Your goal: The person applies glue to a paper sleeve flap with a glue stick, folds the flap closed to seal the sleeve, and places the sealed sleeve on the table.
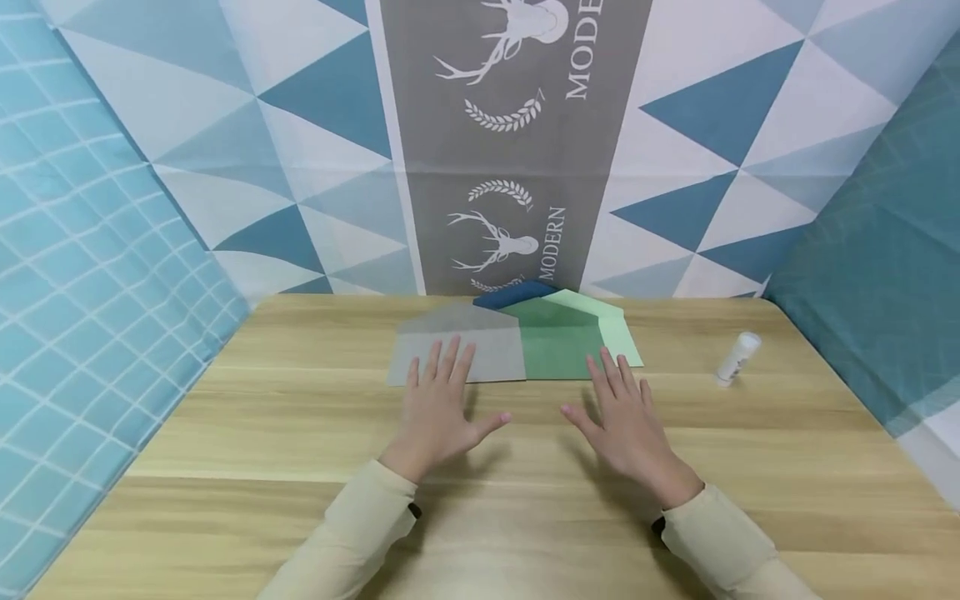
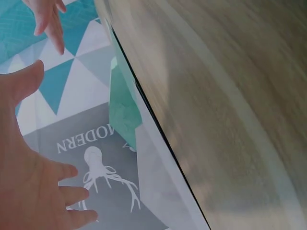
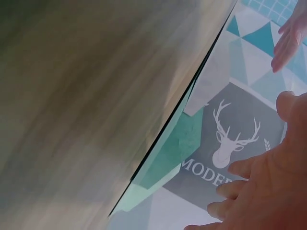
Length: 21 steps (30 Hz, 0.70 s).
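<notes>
My left hand (image 1: 438,417) is held over the table with fingers spread, its fingertips in front of a grey envelope (image 1: 495,354). My right hand (image 1: 626,425) mirrors it on the other side, fingertips near the lower edge of a green envelope (image 1: 558,342). Neither hand holds anything. Overlapping with these, a light green envelope (image 1: 621,340) shows at the right and a dark blue one (image 1: 513,294) peeks out behind. Their flaps point toward the back wall. In the left wrist view the left palm (image 2: 29,187) faces the grey envelope (image 2: 158,182) from a distance.
A white glue stick (image 1: 738,358) lies on the right side of the wooden table (image 1: 300,433). Patterned cloth (image 1: 322,150) hangs right behind the table's back edge. Blue-green cloths hang along the left (image 1: 75,275) and right (image 1: 862,275) sides.
</notes>
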Available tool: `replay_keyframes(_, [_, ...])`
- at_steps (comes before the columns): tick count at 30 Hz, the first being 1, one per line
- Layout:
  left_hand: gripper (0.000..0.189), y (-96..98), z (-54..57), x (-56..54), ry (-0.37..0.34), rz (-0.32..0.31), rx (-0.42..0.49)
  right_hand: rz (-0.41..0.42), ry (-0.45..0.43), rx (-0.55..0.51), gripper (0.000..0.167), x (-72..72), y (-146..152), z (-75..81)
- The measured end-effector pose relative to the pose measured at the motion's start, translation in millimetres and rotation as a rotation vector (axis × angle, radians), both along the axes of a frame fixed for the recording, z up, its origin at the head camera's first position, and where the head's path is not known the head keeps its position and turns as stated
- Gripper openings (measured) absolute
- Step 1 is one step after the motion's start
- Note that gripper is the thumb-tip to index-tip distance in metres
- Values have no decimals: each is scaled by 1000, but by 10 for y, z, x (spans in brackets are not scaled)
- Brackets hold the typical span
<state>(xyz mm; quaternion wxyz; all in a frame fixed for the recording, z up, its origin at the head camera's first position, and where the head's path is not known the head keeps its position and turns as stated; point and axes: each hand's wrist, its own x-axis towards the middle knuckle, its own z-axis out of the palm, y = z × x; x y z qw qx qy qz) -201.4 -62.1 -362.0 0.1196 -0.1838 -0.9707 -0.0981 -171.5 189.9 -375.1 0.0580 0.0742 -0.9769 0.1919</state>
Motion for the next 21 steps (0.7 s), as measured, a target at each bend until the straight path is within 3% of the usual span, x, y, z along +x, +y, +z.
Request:
replay_keyframes(4, [102, -21, 42, -20, 40, 14, 5, 7, 7, 14, 82, -37, 14, 67])
replay_keyframes(9, [102, -25, 66, -14, 33, 12, -9, 1, -6, 23, 80, -42, 45, 108])
replay_keyframes(21, [96, 23, 7, 42, 36, -30, 12, -14, -24, 71, 83, 37, 307, 118])
